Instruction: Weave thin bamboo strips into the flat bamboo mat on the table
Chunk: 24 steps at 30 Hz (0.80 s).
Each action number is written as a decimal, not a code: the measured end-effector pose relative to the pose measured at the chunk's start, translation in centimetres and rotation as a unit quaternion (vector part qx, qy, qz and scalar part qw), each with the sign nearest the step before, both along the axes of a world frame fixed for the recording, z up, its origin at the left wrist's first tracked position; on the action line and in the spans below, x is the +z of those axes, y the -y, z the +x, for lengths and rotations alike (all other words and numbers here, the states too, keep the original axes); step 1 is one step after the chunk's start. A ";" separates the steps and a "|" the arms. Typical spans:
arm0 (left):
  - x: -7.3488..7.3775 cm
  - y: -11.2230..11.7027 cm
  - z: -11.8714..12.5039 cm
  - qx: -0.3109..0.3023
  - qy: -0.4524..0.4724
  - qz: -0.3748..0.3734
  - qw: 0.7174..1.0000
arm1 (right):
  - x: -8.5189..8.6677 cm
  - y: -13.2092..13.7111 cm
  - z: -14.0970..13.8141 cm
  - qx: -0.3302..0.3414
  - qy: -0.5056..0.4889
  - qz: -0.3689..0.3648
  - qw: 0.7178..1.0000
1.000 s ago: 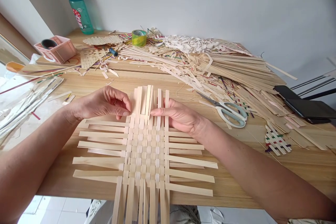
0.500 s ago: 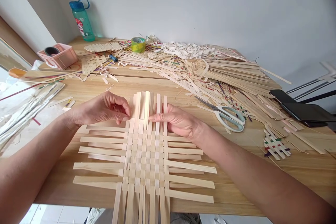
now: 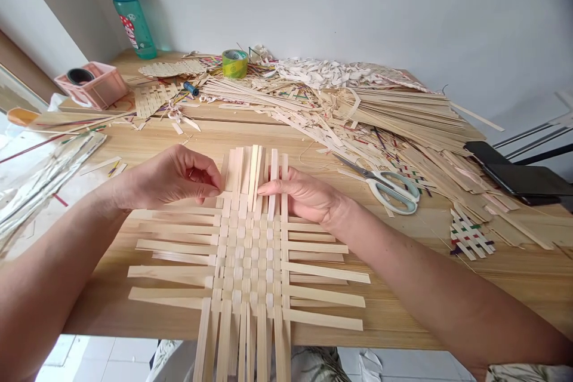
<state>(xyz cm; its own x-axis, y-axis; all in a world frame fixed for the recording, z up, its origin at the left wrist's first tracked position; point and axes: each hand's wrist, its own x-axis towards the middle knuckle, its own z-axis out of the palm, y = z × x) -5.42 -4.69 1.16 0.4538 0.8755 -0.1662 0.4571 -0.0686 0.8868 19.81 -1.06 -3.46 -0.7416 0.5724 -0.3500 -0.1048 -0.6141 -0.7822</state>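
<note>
A woven mat of pale wood strips (image 3: 248, 256) lies in front of me, with loose strip ends sticking out on all sides. At its far left corner my left hand (image 3: 176, 176) is closed in a pinch on the end of a crosswise wood strip (image 3: 227, 196). My right hand (image 3: 308, 192) grips the far upright strips, thumb on top and fingers behind them. Part of the crosswise strip is hidden beneath those raised strips (image 3: 242, 173).
White-handled scissors (image 3: 394, 191) lie right of the mat. Behind are piled wood strips (image 3: 403, 116), a tape roll (image 3: 235, 64) and a teal bottle (image 3: 134, 24). A pink basket (image 3: 102, 88) stands at left, a black phone (image 3: 514, 176) at right.
The view has tilted down a little, so everything sits higher in it. Both hands keep their grips, and the mat has barely moved.
</note>
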 end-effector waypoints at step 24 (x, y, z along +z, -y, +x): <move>-0.8 -0.6 0.4 -0.011 0.075 -0.017 0.997 | -0.5 -0.3 0.0 0.001 -0.020 -0.016 1.000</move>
<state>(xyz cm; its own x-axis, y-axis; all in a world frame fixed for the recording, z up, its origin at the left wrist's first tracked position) -5.00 -4.11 0.36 0.4943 0.8604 -0.1242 0.3173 -0.0455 0.9472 19.86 -0.74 -3.95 -0.7560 0.5601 -0.3388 -0.1339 -0.6389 -0.7576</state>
